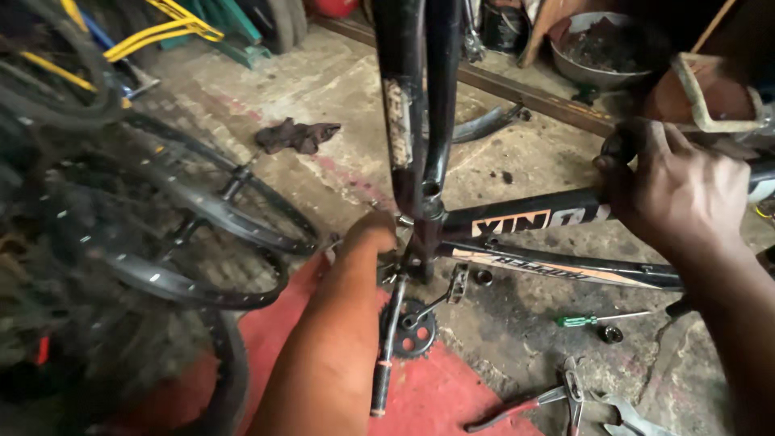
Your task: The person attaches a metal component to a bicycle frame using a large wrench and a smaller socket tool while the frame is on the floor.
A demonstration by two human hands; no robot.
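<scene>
concrete floor (339, 89); both hands (367, 234) grip bicycle frame (565, 266).

Bike repair workshop: bare wheel rims (202, 242), frame (557, 234) on stained concrete floor (355, 89), pliers (525, 408), screwdriver (593, 320) scattered.

Black bike frame (557, 218) with orange-white lettering; green-handled screwdriver (601, 319)

Wheels (161, 234) left of frame (557, 234), tools (565, 396) front-right
</scene>
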